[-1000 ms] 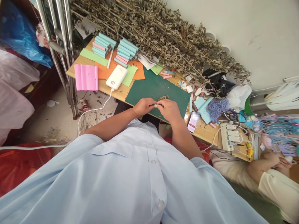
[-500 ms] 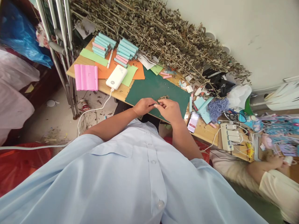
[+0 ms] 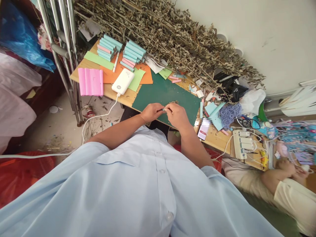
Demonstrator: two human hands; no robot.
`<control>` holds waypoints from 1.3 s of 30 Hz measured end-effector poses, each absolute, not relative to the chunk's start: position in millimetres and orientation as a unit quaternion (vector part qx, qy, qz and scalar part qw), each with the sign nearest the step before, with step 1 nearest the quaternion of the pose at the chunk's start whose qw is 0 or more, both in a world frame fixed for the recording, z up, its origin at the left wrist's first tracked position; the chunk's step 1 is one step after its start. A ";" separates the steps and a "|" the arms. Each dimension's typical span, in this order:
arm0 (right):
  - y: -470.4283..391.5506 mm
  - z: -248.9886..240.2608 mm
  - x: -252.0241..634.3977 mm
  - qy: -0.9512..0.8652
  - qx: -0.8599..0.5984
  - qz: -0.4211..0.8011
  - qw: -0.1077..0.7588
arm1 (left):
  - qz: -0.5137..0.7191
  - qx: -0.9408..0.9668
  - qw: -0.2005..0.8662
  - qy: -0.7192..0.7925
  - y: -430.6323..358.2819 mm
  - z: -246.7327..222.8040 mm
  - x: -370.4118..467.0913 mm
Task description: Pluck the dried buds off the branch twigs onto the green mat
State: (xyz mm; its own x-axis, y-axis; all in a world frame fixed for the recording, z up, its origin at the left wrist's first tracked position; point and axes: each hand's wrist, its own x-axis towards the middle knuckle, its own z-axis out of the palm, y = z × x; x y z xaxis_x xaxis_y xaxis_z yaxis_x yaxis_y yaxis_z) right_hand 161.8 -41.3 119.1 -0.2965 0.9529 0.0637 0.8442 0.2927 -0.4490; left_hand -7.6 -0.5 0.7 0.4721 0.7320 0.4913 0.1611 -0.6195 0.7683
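Left hand (image 3: 150, 112), right hand (image 3: 177, 116) meet; both hands' fingers pinch one small item (image 3: 164, 109), detail unclear. Plant crumbs (image 3: 174, 102) at its two o'clock, on green mat (image 3: 154, 94).

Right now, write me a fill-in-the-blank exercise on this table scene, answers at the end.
The left hand and right hand pinch a tiny item near a ____ mat.
Of these hands, the phone lies nearer the ____ one.
The wavy sheet beside the white device is ____.
Metal crutches stand by the ____ end of the table.
Missing words: green; right; pink; left.
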 end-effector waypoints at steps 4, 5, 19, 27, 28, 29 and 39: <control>-35.6 123.5 162.0 -0.794 -0.562 0.164 0.164 | 0.430 0.791 0.311 0.304 -0.2 -1.7 -7.0; -34.3 125.0 163.3 -0.793 -0.561 0.163 0.170 | 0.430 0.790 0.309 0.309 0.0 -2.7 -6.8; -28.6 124.0 173.6 -0.820 -0.513 0.199 0.158 | 0.439 0.787 0.312 0.300 0.6 -4.9 -5.9; -25.4 130.2 171.6 -0.831 -0.524 0.166 0.092 | 0.436 0.790 0.310 0.299 0.6 -5.0 -6.1; -25.1 129.9 171.1 -0.831 -0.525 0.161 0.085 | 0.435 0.792 0.308 0.299 0.6 -5.1 -6.1; -24.8 129.2 170.3 -0.832 -0.526 0.158 0.081 | 0.434 0.792 0.306 0.299 0.6 -5.2 -6.0; -25.5 122.1 162.4 -0.814 -0.547 0.165 0.107 | 0.437 0.796 0.294 0.298 0.9 -6.1 -5.8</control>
